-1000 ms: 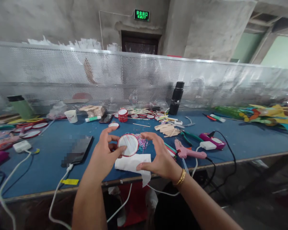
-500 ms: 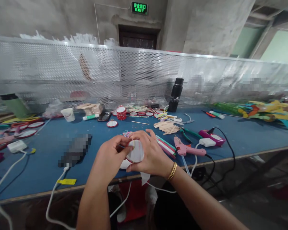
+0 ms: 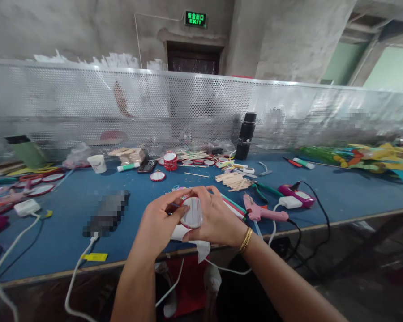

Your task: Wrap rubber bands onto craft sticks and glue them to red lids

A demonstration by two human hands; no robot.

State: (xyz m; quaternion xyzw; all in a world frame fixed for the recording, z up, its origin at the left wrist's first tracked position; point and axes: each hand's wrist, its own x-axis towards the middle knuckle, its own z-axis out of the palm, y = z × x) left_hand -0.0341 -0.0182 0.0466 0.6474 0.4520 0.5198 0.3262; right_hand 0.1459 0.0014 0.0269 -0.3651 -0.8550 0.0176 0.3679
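Both hands hold a small round white disc point(image 3: 192, 214) with a reddish rim, just above the near edge of the table. My left hand point(image 3: 161, 216) grips its left side, the thumb pressed on the face. Curled around the top and right side is my right hand point(image 3: 215, 219), its thumb underneath. Thin lines run down the disc's face; I cannot tell what they are. A white sheet or wrapper point(image 3: 201, 250) hangs over the table edge below. Close beyond my right hand lie coloured sticks point(image 3: 235, 206).
A pink glue gun point(image 3: 265, 213) and green-handled pliers point(image 3: 260, 193) lie at right, near wooden sticks point(image 3: 233, 180). Farther back stand stacked red-rimmed discs point(image 3: 170, 162) and a black bottle point(image 3: 246, 136). A phone point(image 3: 107, 213) and paper cup point(image 3: 97, 163) are left. White cables cross the front edge.
The disc and both hands have shifted slightly right in view, and the disc is turned a little. The camera view has tilted up slightly. Both hands keep their grip.
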